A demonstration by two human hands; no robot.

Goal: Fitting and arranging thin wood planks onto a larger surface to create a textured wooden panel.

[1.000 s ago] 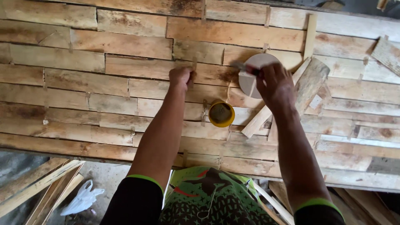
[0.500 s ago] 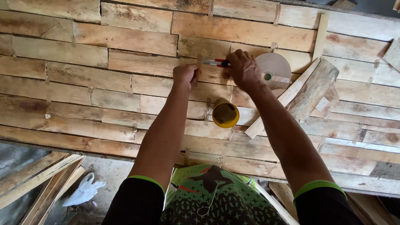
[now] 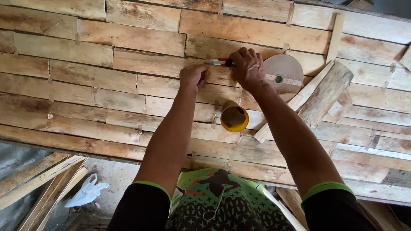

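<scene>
On a worktop (image 3: pixel 128 38) covered with joined strips of thin wood veneer, the right hand (image 3: pixel 247 66) is clenched around a small cutter with a red and black handle (image 3: pixel 219 62), its tip lying flat on the veneer and pointing toward the left hand (image 3: pixel 193 77). The left hand is curled into a loose fist with its fingertips pressing on the veneer just beside the cutter's tip; it grasps nothing that can be seen. Both hands sit about midway across the worktop, toward its far edge. A roll of pale tape (image 3: pixel 284 72) lies just beside the right hand, and a yellow cup (image 3: pixel 233 116) stands between the forearms, nearer the near edge. Loose boards (image 3: pixel 325 92) lean toward the right edge.
</scene>
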